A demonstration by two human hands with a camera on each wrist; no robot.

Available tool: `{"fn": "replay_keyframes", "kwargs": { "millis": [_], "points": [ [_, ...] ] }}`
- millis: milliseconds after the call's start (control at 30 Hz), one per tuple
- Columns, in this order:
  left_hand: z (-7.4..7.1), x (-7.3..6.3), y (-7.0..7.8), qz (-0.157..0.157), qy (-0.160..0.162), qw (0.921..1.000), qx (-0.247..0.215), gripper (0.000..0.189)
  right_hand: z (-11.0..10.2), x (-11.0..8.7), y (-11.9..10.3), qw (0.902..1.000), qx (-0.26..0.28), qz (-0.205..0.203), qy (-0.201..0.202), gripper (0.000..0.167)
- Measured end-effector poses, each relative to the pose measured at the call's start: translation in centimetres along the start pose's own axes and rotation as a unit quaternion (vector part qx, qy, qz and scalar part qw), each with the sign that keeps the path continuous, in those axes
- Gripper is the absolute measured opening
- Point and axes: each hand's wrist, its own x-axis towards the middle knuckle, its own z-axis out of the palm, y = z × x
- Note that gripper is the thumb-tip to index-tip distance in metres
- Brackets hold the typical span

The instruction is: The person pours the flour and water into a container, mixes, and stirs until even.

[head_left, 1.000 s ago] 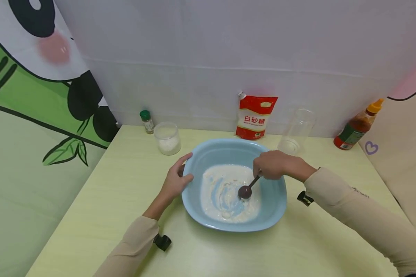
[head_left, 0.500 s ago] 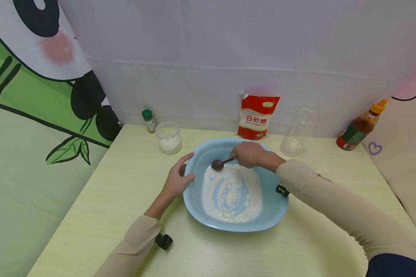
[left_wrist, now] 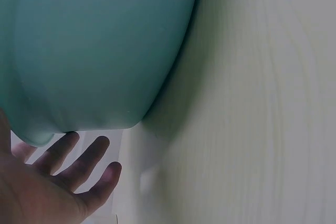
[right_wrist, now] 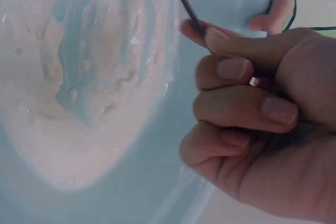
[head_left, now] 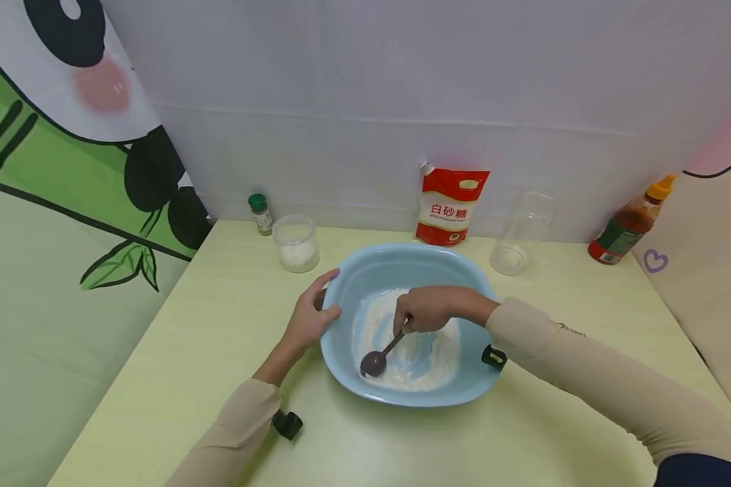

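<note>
A light-blue plastic basin (head_left: 402, 267) stands on the table, with a wet whitish mixture (head_left: 445, 358) smeared over its floor. My left hand (head_left: 307, 321) holds the basin's left rim, thumb at the rim; the left wrist view shows its other fingers (left_wrist: 86, 163) spread against the outer wall. With curled fingers my right hand (head_left: 426, 309) grips the thin handle of a dark brown round-bowled spoon (head_left: 373, 364). The spoon's bowl is down in the mixture at the near left of the basin. In the right wrist view only part of the spoon shows, at the top edge.
Along the back stand a green-capped spice jar (head_left: 260, 214), a glass cup (head_left: 295, 245) with white grains, a red sugar pouch (head_left: 452, 206), a tall clear glass (head_left: 520, 233) and a yellow-capped sauce bottle (head_left: 632, 220). A cloth backdrop (head_left: 365, 155) rises behind them.
My right hand has swept the spoon from the basin's right-middle to its far left, then toward the near left through the mixture. My left hand has stayed on the rim.
</note>
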Motion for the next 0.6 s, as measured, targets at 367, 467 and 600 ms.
{"fn": "replay_keyframes", "kwargs": {
  "millis": [367, 467, 600],
  "points": [
    [0.1, 0.4, -0.3, -0.013, -0.006, 0.9999, 0.001, 0.074, -1.4, -5.4, 3.2, 0.9841, -0.040, 0.173, 0.000, 0.011],
    [0.1, 0.4, -0.3, -0.012, -0.008, 0.9999, 0.001, 0.074, -2.1, -5.7, 4.3, 0.9767, -0.050, 0.203, 0.049, 0.014],
    [0.2, 0.4, -0.4, -0.012, -0.004, 0.9999, 0.002, 0.074, -2.3, -4.5, 5.0, 0.9679, -0.059, 0.213, 0.121, 0.019]
  ]
}}
